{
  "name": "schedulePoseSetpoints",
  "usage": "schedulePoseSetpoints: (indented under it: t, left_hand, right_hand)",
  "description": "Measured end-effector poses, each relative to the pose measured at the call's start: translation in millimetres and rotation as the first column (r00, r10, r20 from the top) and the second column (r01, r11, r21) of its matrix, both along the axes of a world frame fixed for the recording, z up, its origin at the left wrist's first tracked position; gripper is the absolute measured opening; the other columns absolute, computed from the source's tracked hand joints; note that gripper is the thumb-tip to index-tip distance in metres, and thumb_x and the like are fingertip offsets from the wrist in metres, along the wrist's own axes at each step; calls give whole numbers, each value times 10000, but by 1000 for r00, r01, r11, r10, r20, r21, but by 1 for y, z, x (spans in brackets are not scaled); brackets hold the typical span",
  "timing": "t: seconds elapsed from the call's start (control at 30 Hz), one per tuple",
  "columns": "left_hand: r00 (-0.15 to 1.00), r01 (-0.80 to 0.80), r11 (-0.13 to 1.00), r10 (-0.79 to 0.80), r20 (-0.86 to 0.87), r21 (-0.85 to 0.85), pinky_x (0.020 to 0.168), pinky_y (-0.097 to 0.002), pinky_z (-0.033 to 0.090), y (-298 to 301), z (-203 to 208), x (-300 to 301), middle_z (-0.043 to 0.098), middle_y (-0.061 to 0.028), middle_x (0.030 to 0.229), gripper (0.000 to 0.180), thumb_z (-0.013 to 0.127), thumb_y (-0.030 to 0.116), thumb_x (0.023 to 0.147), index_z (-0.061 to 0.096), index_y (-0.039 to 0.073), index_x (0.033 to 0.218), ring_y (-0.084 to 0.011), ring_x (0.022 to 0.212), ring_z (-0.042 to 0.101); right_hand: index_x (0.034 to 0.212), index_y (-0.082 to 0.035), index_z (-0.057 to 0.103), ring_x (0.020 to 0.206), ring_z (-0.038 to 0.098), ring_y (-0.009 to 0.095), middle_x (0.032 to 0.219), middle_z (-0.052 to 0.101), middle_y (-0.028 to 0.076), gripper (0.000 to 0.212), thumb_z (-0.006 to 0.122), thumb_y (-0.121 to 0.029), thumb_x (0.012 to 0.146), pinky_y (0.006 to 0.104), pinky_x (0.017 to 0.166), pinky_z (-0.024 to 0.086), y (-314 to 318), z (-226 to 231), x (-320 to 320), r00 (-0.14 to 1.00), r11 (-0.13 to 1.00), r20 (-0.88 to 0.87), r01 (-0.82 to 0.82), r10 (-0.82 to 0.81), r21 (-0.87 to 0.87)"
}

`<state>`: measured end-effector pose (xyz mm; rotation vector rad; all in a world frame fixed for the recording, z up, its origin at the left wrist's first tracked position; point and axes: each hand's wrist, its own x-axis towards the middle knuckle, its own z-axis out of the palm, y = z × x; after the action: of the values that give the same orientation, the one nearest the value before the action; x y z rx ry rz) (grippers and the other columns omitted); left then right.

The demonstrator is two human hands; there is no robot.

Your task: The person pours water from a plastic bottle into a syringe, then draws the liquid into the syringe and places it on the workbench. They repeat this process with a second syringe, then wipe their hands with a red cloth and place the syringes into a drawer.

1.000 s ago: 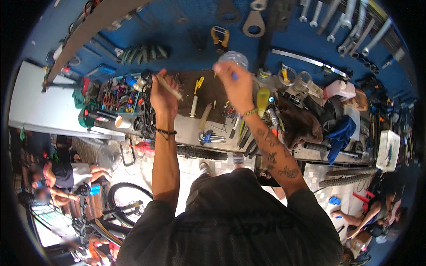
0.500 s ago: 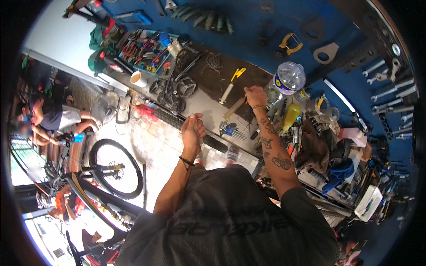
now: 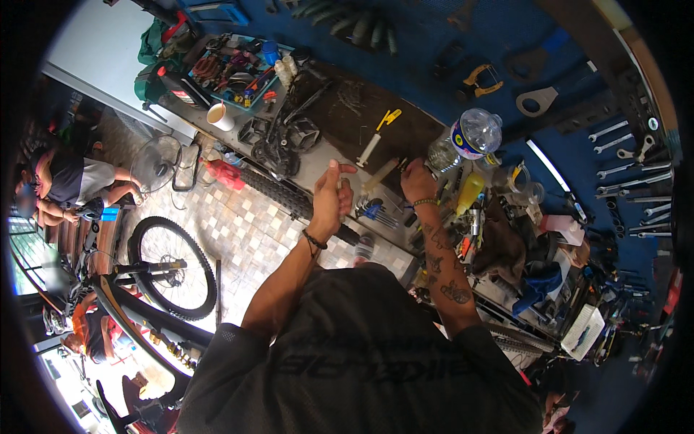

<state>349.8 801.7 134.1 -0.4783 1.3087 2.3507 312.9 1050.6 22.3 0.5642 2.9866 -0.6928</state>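
Observation:
My left hand (image 3: 333, 194) hovers palm inward above the bench's front edge. Its fingers are loosely curled, with thumb and index finger apart, and I see nothing in it. Over the bench to the right is my right hand (image 3: 421, 182), its fingers bent together around small dark bits too small to name. Beside its fingertips lies a syringe (image 3: 381, 174) with an amber tint. Farther back rests a clear syringe (image 3: 370, 150), near a yellow clip-like piece (image 3: 390, 117). A set of hex keys with a blue holder (image 3: 376, 211) sits between my hands, nearer me.
A large clear plastic bottle (image 3: 477, 134) and a yellow bottle (image 3: 471, 192) stand right of my right hand. Pedals (image 3: 300, 136), a paper cup (image 3: 220, 116) and a tool tray (image 3: 235, 69) occupy the left bench. Below are a tyre (image 3: 271, 192) and a bicycle wheel (image 3: 172, 267).
My left hand has moved right and up, and its index finger has stretched out. My right hand has drawn back slightly from the amber syringe, which stays on the bench. The view has shifted.

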Motion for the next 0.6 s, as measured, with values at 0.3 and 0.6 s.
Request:
schedulePoseSetpoints:
  t: [0.3, 0.6]
  left_hand:
    - [958, 285, 948, -288, -2, -143, 415, -252, 208, 10, -7, -3, 344, 49, 594, 662, 459, 731, 1052, 542, 95, 884, -76, 452, 303]
    - [886, 462, 876, -463, 26, -139, 437, -247, 246, 19, 23, 9, 367, 45, 609, 856, 236, 851, 1017, 555, 66, 898, -68, 476, 314]
  right_hand:
    - [1182, -55, 688, 883, 711, 304, 966, 691, 100, 304, 766, -253, 964, 414, 809, 557, -52, 125, 28, 887, 671, -390, -448, 248, -590]
    - [995, -1, 652, 840, 683, 351, 948, 676, 143, 215, 717, -206, 1004, 415, 713, 513, -46, 144, 29, 661, 649, -528, -720, 534, -246]
